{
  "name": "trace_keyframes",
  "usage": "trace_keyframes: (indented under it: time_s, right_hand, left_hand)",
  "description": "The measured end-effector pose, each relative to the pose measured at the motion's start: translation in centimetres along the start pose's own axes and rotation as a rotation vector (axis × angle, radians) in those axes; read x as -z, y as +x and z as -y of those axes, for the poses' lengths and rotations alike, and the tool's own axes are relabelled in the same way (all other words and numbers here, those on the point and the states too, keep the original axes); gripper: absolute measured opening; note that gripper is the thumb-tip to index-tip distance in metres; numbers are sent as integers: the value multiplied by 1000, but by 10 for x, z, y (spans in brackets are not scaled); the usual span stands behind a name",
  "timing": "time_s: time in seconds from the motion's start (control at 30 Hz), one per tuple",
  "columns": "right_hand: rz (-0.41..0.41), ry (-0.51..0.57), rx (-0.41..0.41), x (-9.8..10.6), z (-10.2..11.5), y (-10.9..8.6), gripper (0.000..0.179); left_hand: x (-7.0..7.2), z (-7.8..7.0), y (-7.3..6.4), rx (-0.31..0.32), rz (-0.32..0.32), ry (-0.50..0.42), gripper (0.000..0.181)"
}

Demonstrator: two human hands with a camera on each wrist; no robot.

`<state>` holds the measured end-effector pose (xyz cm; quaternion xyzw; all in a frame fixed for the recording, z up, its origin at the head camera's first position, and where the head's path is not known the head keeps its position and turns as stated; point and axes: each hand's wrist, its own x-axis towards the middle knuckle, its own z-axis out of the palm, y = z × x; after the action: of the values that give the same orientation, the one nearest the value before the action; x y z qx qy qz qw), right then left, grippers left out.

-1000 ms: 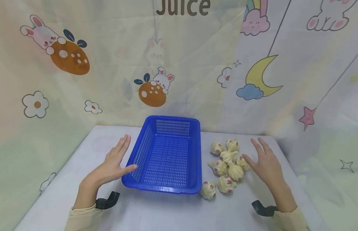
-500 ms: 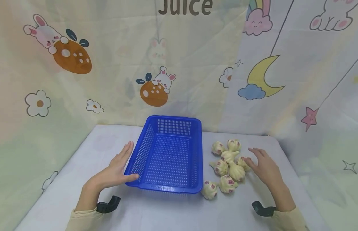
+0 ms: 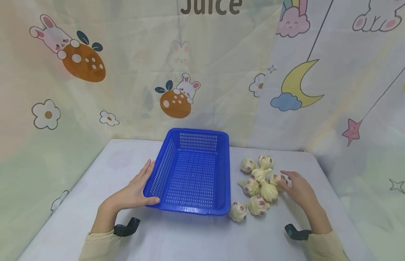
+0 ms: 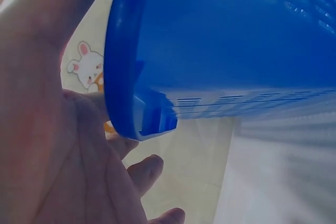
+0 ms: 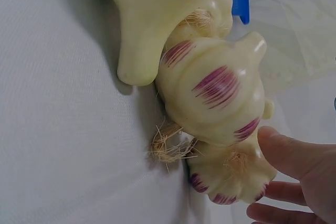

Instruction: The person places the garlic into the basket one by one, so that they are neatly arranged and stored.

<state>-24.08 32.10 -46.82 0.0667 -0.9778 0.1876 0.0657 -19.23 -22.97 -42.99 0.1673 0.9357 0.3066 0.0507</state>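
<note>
A blue perforated plastic basket stands on the table. My left hand is at its front left corner, thumb by the rim and straight fingers along the outside wall; the left wrist view shows the rim close against the palm. Several whole garlic bulbs lie to the basket's right. My right hand is beside the rightmost garlic bulb, thumb and fingers spread around its edge. From the right wrist, the thumb reaches a purple-streaked garlic bulb, with fingers lower behind it.
The table has a white cover. A printed cloth hangs behind and along the sides. One garlic bulb lies close by the basket's front right corner. Black camera mounts sit at both wrists.
My right hand has lowered and come left to the rightmost garlic bulb, its fingers drawing nearer the thumb. My left hand has moved slightly right and down onto the basket's corner.
</note>
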Motion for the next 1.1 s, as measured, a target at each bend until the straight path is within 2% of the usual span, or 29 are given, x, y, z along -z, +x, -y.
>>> trace_keyframes:
  time_s: [0.23, 0.53, 0.87, 1.1]
  right_hand:
    - [26, 7, -7, -1, -4, 5, 55]
    - [38, 61, -48, -3, -2, 6, 52]
    - [53, 81, -91, 0, 5, 12, 46]
    - [61, 98, -108, -1, 2, 16, 47]
  left_hand:
    - [-4, 3, 4, 4, 40, -56, 120]
    - [-5, 6, 3, 12, 86, -116, 119]
    - [2, 7, 1, 26, 135, -104, 121]
    - [7, 7, 1, 23, 167, -109, 119]
